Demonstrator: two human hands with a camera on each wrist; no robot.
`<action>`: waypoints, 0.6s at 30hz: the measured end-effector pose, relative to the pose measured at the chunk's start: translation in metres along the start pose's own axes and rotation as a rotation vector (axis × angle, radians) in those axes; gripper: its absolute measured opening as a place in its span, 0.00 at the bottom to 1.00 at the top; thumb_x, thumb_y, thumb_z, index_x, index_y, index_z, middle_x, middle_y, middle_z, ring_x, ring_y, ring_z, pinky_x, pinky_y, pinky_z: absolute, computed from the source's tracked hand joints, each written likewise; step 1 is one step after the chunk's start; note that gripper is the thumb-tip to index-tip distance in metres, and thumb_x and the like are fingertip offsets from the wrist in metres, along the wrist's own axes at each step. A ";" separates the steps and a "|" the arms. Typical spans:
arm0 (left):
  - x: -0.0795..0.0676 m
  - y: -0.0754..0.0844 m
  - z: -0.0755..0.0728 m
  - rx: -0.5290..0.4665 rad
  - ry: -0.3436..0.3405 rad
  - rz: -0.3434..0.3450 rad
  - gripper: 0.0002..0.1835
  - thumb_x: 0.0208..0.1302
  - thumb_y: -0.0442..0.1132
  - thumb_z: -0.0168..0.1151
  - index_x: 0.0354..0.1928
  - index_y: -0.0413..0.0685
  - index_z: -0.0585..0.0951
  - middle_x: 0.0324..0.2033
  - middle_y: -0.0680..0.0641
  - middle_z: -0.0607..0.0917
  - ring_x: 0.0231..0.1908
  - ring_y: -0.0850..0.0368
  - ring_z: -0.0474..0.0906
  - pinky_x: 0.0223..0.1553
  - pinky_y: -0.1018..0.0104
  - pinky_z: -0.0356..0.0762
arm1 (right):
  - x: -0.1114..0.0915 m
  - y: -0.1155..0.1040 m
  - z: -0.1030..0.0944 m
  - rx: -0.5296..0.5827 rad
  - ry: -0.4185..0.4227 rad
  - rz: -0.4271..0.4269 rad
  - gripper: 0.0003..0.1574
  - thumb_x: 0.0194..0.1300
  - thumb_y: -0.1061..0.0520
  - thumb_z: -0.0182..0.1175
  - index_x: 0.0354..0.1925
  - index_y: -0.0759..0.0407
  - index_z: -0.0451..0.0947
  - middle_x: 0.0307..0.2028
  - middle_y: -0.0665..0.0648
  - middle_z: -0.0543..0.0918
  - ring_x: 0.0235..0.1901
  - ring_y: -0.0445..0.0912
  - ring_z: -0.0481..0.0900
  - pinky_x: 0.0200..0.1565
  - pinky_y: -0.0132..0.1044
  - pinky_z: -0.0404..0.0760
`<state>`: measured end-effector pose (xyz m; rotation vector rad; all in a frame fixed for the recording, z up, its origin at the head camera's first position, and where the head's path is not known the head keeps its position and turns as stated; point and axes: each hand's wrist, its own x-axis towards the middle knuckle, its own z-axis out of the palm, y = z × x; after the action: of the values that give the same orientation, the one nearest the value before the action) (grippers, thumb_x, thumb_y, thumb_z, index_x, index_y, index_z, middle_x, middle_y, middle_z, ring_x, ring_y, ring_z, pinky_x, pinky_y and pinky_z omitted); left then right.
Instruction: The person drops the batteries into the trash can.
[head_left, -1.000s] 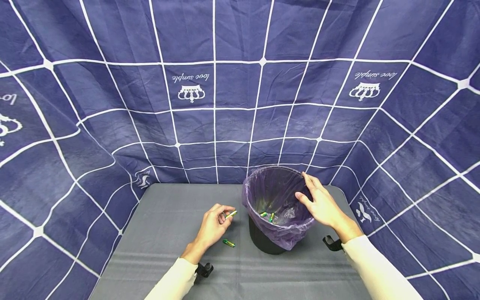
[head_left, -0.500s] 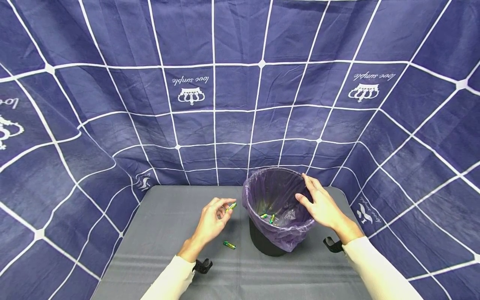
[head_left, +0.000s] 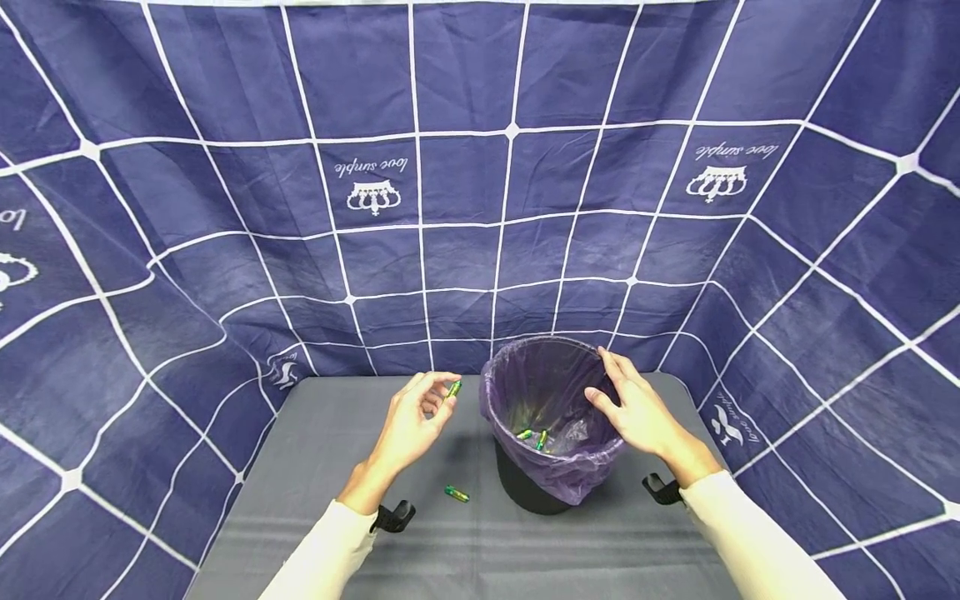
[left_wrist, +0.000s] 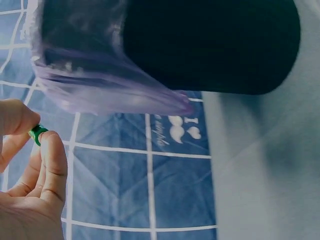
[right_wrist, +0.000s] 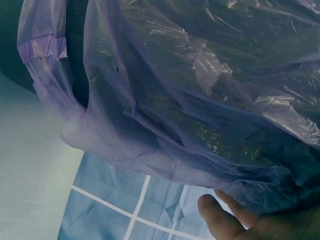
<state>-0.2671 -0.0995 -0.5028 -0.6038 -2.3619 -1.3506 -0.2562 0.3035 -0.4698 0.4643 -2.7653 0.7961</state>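
Observation:
My left hand (head_left: 411,421) pinches a small green and yellow battery (head_left: 453,389) between thumb and fingertips, left of the bin and apart from it. In the left wrist view, only the green end of this battery (left_wrist: 37,133) shows. A black bin (head_left: 528,486) with a purple plastic liner (head_left: 573,471) stands on the table. My right hand (head_left: 641,417) rests at its right rim, fingers fairly straight and thumb over the opening. Inside lie similar pieces, among them one battery (head_left: 542,440). Another battery (head_left: 457,493) lies on the table, left of the bin's base.
The grey table (head_left: 330,467) ends at a dark blue curtain (head_left: 465,258) with a white grid, hanging behind and at both sides. The liner's loose edge (right_wrist: 135,160) droops over the bin's outside.
My left hand has moved up and slightly left, and the battery it pinches now points more upright. The right hand stays at the rim. The head view has shifted slightly.

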 end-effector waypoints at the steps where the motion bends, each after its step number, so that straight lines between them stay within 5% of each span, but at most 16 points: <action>1: 0.003 0.004 -0.002 -0.001 -0.001 0.006 0.20 0.75 0.28 0.77 0.64 0.50 0.91 0.45 0.46 0.90 0.38 0.62 0.90 0.43 0.71 0.92 | 0.000 0.000 -0.001 -0.002 -0.003 0.002 0.52 0.88 0.44 0.62 0.92 0.68 0.57 0.85 0.74 0.69 0.83 0.76 0.73 0.82 0.76 0.72; 9: 0.024 0.031 -0.013 -0.005 -0.027 0.060 0.20 0.78 0.30 0.75 0.67 0.43 0.88 0.49 0.43 0.94 0.38 0.61 0.91 0.44 0.68 0.94 | 0.001 -0.001 -0.004 -0.007 0.002 0.006 0.52 0.88 0.42 0.61 0.92 0.68 0.56 0.85 0.74 0.69 0.83 0.76 0.73 0.83 0.75 0.72; 18: 0.043 0.053 -0.014 -0.013 -0.059 0.089 0.21 0.80 0.30 0.73 0.70 0.50 0.88 0.49 0.44 0.94 0.40 0.57 0.93 0.46 0.66 0.96 | -0.001 -0.001 -0.003 -0.007 -0.007 0.012 0.52 0.88 0.42 0.61 0.92 0.67 0.57 0.85 0.74 0.69 0.83 0.76 0.73 0.82 0.76 0.73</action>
<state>-0.2745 -0.0800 -0.4363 -0.7536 -2.3437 -1.3279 -0.2546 0.3046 -0.4675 0.4500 -2.7796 0.7885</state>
